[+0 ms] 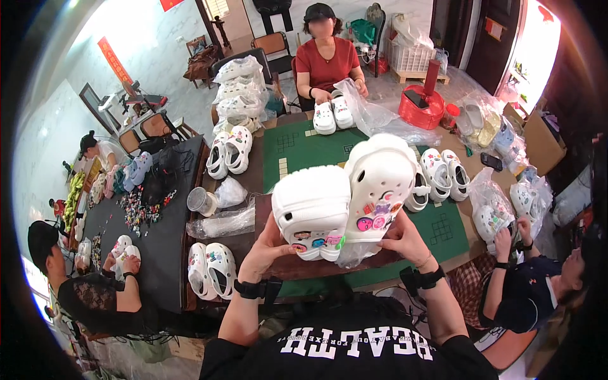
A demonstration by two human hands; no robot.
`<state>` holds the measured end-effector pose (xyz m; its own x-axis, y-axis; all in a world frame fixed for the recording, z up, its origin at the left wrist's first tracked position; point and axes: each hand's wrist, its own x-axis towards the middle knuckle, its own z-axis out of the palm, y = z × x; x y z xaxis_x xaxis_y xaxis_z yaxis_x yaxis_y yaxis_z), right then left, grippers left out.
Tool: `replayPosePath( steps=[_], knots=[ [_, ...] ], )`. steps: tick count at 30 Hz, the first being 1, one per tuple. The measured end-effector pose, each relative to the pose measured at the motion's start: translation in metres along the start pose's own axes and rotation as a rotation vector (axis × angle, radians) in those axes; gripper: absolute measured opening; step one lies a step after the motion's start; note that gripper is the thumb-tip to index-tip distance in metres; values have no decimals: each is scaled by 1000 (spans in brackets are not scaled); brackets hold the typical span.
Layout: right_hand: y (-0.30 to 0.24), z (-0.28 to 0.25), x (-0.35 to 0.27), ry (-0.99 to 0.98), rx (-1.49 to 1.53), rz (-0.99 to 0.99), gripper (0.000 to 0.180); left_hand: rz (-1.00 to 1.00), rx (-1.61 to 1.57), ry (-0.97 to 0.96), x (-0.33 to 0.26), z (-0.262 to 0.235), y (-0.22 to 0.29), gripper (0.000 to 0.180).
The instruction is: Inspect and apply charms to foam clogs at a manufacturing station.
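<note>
I hold a pair of white clog shoes up in front of me, over the green mat (297,149). My left hand (269,248) grips the left clog (311,206), which carries several coloured charms along its toe. My right hand (403,237) holds the right clog (379,180), tilted upright, with pink and red charms low on its front. A clear plastic bag (351,253) hangs under the two shoes. Both wrists wear black straps.
More white clog pairs lie around: at the mat's right (440,174), left (229,151) and near my left elbow (212,269). A person in red (326,60) sits opposite with a pair. Other people work at the left (95,291) and right (525,278). A red basket (421,107) stands behind.
</note>
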<state>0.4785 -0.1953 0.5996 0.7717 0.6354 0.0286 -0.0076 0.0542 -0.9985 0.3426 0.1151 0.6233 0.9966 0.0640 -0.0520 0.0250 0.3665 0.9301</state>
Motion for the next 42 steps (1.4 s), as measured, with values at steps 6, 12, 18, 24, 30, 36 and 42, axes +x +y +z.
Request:
replayPosePath(
  steps=[6,12,18,24,30,36,42],
  knots=[
    [-5,13,2,63,-41,-45,81,69,26,5,11,-27,-31,99],
    [-11,7,18,71,52,-101,69,79,42,-27,33,-21,-26,95],
    [-5,-24,58,70,-187,-100,80,126,121,-49,76,-27,-35,92],
    [0,-34,69,20,-161,-155,79,146,121,-53,83,-30,-36,96],
    [-5,-27,65,54,-165,-157,79,137,133,-39,80,-30,-40,96],
    [-7,-26,62,40,-194,-155,78,137,122,-48,74,-26,-35,95],
    [-8,-28,60,45,-203,-115,78,169,161,25,71,-19,-35,75]
  ],
)
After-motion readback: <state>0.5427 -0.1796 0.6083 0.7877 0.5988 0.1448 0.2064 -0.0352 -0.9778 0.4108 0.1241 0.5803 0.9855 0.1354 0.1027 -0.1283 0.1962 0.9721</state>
